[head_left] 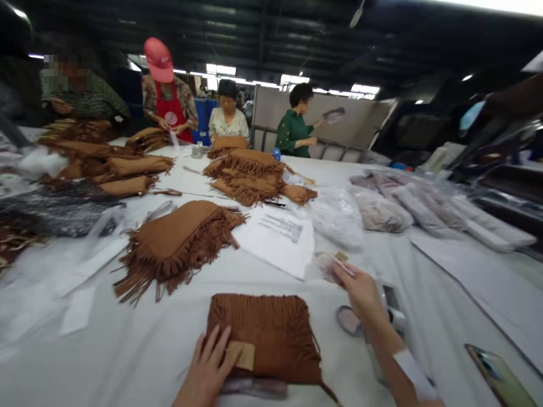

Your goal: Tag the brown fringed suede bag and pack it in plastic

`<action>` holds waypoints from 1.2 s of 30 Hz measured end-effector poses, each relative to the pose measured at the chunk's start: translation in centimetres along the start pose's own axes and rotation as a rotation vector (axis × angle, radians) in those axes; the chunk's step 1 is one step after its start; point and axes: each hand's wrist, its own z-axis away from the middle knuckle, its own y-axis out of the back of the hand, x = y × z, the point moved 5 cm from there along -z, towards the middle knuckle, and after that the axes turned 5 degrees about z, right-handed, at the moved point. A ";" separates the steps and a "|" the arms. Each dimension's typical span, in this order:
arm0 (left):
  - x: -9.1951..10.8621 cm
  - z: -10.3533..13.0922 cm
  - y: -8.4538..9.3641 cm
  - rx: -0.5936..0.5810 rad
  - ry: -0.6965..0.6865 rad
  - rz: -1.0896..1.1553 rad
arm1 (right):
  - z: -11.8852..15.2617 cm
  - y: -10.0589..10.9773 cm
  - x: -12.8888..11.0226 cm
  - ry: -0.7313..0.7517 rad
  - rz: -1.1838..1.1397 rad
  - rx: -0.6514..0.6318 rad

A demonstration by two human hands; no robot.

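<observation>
Near the front of one white table [169, 333], the left hand [207, 363] lies spread on one brown bag [275, 342]; the right hand [360, 288] pinches one clear packet [324, 265] (four people [292, 133] opposite, dim workshop [250, 39]).

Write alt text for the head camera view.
The left hand rests on a rectangular brown fringed bag upon a white-covered table, while the right hand holds a small clear plastic packet. Beyond, four people are near piles of brown fringed items.

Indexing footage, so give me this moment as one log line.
left hand: on nearest bag | tag: on bag | right hand: pinching clear plastic | phone: on table
</observation>
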 end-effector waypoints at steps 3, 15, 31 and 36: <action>-0.7 0.6 0.7 0.041 -0.003 0.271 | 4.8 1.8 -0.7 0.142 0.173 0.265; -0.1 -2.5 -0.3 -0.185 0.286 0.334 | 18.7 -8.4 3.4 1.062 0.597 -0.037; -4.3 0.9 4.6 0.627 0.583 0.728 | 21.8 -15.5 7.8 0.473 0.587 -0.595; -3.1 -0.8 3.6 0.458 0.217 0.542 | 19.2 -16.7 8.6 0.261 0.654 -0.554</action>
